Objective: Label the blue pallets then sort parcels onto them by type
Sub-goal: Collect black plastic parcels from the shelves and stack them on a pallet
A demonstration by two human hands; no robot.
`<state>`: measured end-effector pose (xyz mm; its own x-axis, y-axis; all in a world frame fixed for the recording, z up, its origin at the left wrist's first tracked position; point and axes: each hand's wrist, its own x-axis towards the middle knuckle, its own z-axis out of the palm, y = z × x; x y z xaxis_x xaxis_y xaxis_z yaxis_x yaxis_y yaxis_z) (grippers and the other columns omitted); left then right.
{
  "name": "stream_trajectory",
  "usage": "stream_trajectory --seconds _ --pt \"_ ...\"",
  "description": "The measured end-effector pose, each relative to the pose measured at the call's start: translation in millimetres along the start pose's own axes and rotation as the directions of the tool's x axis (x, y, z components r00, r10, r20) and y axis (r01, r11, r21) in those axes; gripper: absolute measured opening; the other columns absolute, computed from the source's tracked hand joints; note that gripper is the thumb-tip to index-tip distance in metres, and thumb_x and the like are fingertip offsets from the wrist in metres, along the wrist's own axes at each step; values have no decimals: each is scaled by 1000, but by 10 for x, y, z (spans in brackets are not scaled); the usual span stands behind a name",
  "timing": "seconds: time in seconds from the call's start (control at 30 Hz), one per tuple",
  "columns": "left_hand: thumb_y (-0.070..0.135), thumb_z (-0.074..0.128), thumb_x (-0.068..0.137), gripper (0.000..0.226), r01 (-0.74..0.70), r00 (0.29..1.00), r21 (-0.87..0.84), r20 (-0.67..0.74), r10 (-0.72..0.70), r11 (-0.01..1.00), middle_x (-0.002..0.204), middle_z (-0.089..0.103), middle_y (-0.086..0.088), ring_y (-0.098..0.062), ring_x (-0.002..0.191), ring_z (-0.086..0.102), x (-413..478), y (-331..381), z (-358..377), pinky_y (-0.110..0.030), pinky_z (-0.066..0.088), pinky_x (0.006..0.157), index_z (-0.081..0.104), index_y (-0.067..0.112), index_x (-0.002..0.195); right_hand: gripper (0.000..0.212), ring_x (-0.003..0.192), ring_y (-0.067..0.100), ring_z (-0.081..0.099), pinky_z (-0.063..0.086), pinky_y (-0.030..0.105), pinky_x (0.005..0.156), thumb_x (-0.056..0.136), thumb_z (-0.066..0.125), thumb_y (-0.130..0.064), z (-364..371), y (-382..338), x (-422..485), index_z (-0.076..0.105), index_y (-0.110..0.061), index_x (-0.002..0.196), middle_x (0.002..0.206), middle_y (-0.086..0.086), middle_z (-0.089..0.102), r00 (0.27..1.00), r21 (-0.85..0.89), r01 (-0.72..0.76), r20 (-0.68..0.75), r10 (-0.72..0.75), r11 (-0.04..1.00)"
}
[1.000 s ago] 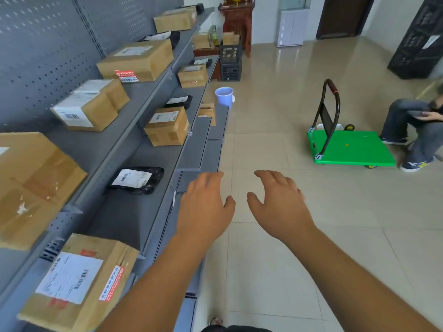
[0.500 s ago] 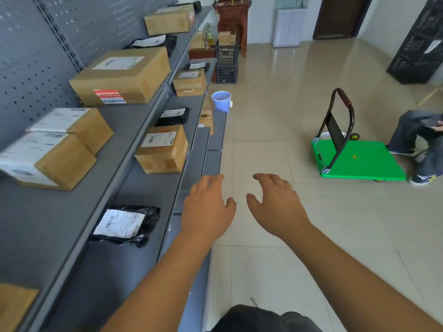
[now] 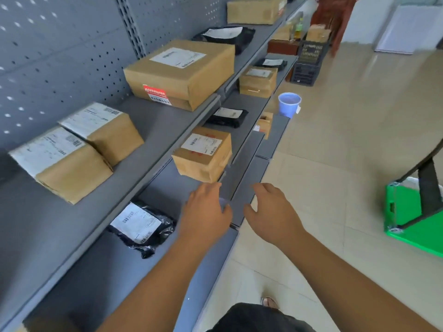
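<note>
Grey metal shelving [image 3: 153, 130] runs along my left, beige tile floor [image 3: 335, 164] to the right. Left hand [image 3: 206, 212] and right hand [image 3: 271, 212] hover empty, fingers loosely apart, just short of small brown cardboard parcel [image 3: 202, 153] on its middle level; black plastic mailer bag [image 3: 141, 226] lies left of them

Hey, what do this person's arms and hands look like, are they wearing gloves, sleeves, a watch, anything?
Nothing is worn. The left hand and right hand are ungloved, and no ring or watch shows. The left forearm and right forearm are uncovered too, with no sleeve reaching into view.
</note>
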<state>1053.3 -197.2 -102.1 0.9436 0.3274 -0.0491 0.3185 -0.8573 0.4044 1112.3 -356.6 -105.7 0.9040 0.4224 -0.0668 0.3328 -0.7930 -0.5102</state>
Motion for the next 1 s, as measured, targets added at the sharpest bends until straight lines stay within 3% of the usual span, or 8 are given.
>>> stream_trajectory --seconds 0.27,0.43,0.6,0.77,1.0 --pt "37 60 96 51 326 940 -48 -87 -329 944 142 50 -5 -33 125 50 174 27 80 -46 46 101 48 21 143 50 133 30 42 46 44 101 100 56 -32 -55 17 806 46 -15 146 144 9 48 941 4 270 212 -264 963" --pt "41 55 96 56 526 842 -81 -94 -532 847 147 46 -1 -29 130 47 -32 -251 175 -45 44 105 43 26 149 47 124 33 48 47 42 94 99 56 -33 261 -226 1069 47 -15 142 137 11 52 852 21 421 333 -403 907" --pt "41 57 95 56 670 723 -141 -97 -684 729 148 47 1 -29 132 46 -226 -676 206 -44 41 104 43 31 149 53 131 30 48 46 44 102 99 55 -35 694 -628 1218 45 -15 147 142 11 53 748 37 541 436 -501 840" --pt "38 57 95 55 753 631 -206 -45 -775 625 146 50 -5 -34 129 48 -288 -1093 224 -46 45 105 47 27 147 48 123 35 53 47 45 99 99 57 -33 1105 -899 1283 51 -9 140 135 16 58 688 59 579 499 -527 813" --pt "37 54 95 52 810 541 -279 12 -841 516 142 51 -4 -30 128 49 -284 -1445 375 -44 49 101 48 26 146 41 115 36 58 53 47 90 98 56 -32 1574 -1049 1445 56 -6 129 124 16 64 675 68 559 543 -501 827"
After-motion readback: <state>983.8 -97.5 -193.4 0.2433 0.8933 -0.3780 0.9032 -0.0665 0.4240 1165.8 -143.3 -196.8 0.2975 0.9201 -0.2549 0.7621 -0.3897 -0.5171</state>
